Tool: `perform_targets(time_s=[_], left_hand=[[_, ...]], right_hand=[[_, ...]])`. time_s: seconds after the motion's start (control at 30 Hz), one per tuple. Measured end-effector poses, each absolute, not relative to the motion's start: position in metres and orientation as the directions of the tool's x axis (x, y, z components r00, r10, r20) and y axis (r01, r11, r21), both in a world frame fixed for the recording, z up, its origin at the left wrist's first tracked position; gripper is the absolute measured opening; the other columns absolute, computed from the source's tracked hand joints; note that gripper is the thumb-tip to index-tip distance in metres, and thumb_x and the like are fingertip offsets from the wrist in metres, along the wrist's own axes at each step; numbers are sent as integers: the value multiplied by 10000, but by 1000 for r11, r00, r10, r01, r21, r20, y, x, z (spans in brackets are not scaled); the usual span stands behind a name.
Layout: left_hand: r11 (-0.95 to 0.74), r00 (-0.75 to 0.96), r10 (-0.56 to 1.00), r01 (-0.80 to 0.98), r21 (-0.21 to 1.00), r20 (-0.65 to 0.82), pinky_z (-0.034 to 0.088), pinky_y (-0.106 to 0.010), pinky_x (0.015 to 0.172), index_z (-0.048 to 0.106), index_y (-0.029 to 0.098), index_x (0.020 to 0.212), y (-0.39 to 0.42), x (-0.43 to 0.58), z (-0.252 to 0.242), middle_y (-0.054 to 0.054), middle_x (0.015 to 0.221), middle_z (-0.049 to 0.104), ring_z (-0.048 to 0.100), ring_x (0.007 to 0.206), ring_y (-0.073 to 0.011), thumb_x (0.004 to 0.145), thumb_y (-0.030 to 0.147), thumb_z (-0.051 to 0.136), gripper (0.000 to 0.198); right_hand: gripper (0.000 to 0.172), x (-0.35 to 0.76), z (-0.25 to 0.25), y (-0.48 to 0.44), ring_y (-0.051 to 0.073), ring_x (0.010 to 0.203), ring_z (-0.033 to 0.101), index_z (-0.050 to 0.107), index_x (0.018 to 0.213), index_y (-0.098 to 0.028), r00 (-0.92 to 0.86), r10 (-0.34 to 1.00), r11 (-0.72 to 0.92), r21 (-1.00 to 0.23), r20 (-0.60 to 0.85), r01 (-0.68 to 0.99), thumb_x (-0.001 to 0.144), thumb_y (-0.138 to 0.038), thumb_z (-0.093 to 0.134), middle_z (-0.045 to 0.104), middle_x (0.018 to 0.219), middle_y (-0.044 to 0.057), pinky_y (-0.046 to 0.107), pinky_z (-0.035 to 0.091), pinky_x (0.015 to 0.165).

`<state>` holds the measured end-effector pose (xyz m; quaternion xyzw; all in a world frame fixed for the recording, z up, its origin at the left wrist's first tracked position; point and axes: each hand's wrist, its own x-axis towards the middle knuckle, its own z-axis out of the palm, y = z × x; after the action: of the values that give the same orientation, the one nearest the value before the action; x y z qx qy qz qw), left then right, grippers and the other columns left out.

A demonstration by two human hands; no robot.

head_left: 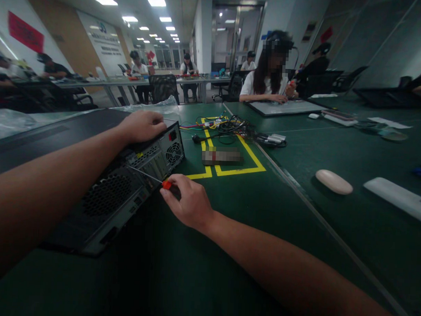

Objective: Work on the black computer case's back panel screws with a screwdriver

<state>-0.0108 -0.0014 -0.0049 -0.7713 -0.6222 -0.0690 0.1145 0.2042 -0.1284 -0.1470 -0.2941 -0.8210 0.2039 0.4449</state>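
A black computer tower [109,191] lies on the green table at the left, its rear panel turned towards the right and towards me. Vents, a fan grille and ports show on that panel. My left hand [142,125] rests on the case's upper face by the rear edge, fingers loosely bent and pressing on it. A screwdriver [166,184] with an orange-red handle is pinched in my right hand [190,201]. Its long thin shaft points left, and the tip meets or nearly meets the rear panel below my left wrist; exact contact is unclear.
Bundled cables [237,126] and a blurred-out object [222,156] lie near yellow tape marks [241,172]. Farther right are a beige oval case [334,181] and a white bar-shaped item [399,197]. Across the table a person [268,79] works at a flat panel [288,107]. Clear plastic wrap [7,123] lies behind the tower.
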Motion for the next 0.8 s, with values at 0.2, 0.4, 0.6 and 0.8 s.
perform_targets(time_s=[0.2, 0.4, 0.6, 0.8], left_hand=[[-183, 196, 952, 980, -75, 236, 385, -343, 693, 683, 174, 891, -4, -8, -3, -100, 879, 696, 583, 772, -228, 939, 439, 423, 375], [-183, 194, 949, 981, -68, 248, 390, -338, 688, 684, 187, 883, -5, -9, -3, -99, 874, 709, 584, 761, -223, 940, 458, 425, 379], [-188, 201, 951, 979, -79, 233, 397, -354, 701, 693, 166, 906, -6, -6, -2, -114, 884, 695, 591, 783, -239, 938, 441, 406, 398], [-185, 197, 951, 980, -73, 239, 389, -358, 705, 690, 172, 906, -6, -7, -2, -119, 887, 694, 583, 783, -239, 938, 454, 403, 404]], right_hand=[[299, 204, -145, -128, 208, 1002, 749, 606, 1179, -200, -430, 662, 748, -583, 614, 318, 1052, -460, 528, 768, 1085, 87, 324, 564, 882], [320, 205, -143, -129, 200, 959, 741, 614, 1190, -197, -430, 672, 738, -590, 602, 327, 1052, -472, 527, 766, 1069, 88, 321, 561, 866], [326, 204, -145, -129, 198, 953, 737, 615, 1196, -199, -429, 673, 737, -588, 602, 332, 1052, -479, 530, 766, 1049, 80, 316, 553, 862], [317, 204, -144, -129, 195, 951, 734, 623, 1180, -196, -424, 674, 737, -589, 605, 330, 1051, -472, 534, 766, 1059, 85, 315, 549, 861]])
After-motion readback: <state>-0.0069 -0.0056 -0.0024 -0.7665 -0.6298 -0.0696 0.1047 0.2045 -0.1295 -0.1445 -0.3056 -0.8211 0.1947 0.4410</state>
